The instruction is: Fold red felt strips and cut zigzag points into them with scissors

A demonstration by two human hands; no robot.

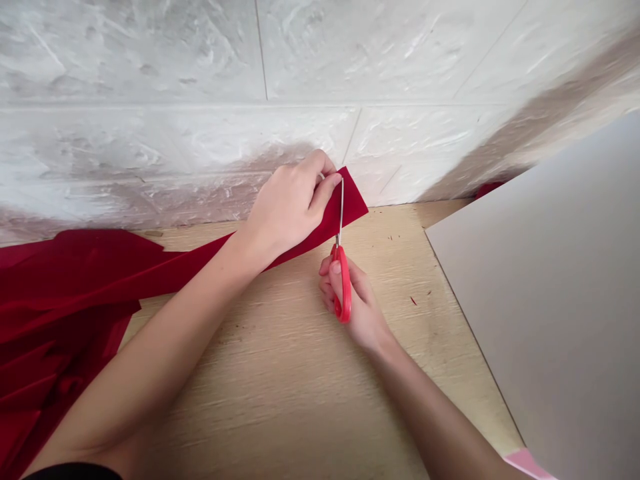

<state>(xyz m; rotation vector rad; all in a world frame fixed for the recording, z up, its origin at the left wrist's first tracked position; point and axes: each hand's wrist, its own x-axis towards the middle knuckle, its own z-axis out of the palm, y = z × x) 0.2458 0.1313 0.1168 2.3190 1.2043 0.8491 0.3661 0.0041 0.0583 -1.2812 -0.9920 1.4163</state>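
Observation:
A long strip of dark red fabric [354, 200] runs from the left under my left forearm to a squared end near the wall. My left hand [295, 200] pinches its upper edge between thumb and fingers, close to that end. In my right hand [353, 293] are red-handled scissors [343, 283], the thumb lying over the handle. Their blade points up and away, crossing the strip a little right of my left fingertips. The lower blade is hidden, apparently behind the fabric.
A heap of the same red fabric [60, 320] spreads at the left on the pale wooden surface [280, 373]. The whitish brick-patterned wall [200, 87] rises directly behind. A large white board [550, 267] covers the right side, with something pink [527, 463] by its lower edge.

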